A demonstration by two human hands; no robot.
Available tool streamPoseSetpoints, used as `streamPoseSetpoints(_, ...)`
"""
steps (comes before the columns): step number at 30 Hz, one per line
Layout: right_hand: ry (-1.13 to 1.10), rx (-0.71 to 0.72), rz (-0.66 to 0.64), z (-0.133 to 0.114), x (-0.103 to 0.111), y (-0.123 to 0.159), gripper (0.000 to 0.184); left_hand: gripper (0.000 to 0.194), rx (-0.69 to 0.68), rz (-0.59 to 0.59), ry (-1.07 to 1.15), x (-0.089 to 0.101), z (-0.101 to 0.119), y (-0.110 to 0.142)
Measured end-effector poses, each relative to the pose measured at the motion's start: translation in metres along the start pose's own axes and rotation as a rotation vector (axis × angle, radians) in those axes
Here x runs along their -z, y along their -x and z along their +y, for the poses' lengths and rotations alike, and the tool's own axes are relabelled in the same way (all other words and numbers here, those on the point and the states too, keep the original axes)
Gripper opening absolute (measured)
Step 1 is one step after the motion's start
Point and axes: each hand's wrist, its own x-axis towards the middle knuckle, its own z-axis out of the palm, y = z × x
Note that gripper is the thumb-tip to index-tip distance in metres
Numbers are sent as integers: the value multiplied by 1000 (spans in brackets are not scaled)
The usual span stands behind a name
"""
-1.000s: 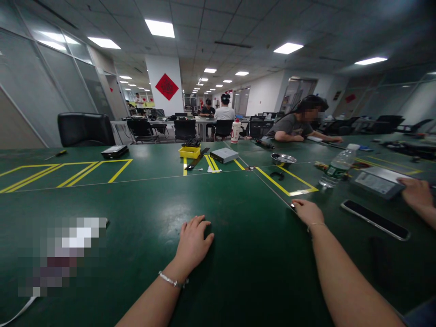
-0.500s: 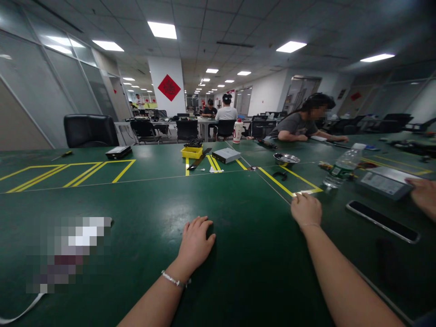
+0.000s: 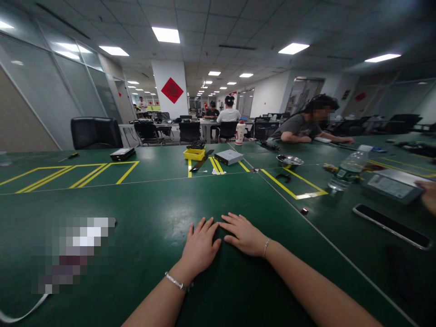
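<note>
My left hand [image 3: 201, 246] lies flat on the green tabletop [image 3: 146, 200], fingers spread, with a silver bracelet at the wrist. Beside it my right hand [image 3: 244, 235] also rests palm down with its fingers apart; the fingertips of the two hands nearly meet. Neither hand holds anything. Off to the right of my right hand sits a small dark-red object [image 3: 304, 210], close to a seam in the tabletop and too small to name.
Rightward are a smartphone [image 3: 391, 226], a water bottle [image 3: 349, 169] and a grey metal box [image 3: 393, 185] touched by another person's hand [image 3: 428, 195]. Farther back stand a metal bowl [image 3: 289, 160], a flat silver box [image 3: 229, 157] and a yellow tray [image 3: 194, 155]. A blurred-out item [image 3: 80, 254] lies left.
My right hand has moved left, from near the yellow tape corner to beside my left hand, and its fingers have spread. The small dark-red object now shows near where it was.
</note>
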Motion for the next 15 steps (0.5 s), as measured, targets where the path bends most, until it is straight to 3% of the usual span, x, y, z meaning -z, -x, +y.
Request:
streamPoseSetpoints(5,246,-199,204,45,34,8,41,43,-2,-5,18,3,0,1)
streamPoseSetpoints(9,485,-605,395,106,63,41,44,42,-1,-2,23,5,0,2)
streamPoseSetpoints(12,496,-926,401,142,74,70,47,42,3,-6,24,5,0,1)
streamPoseSetpoints(15,399,-1046,317,157,78,86,46,40,10,-8,25,5,1,1)
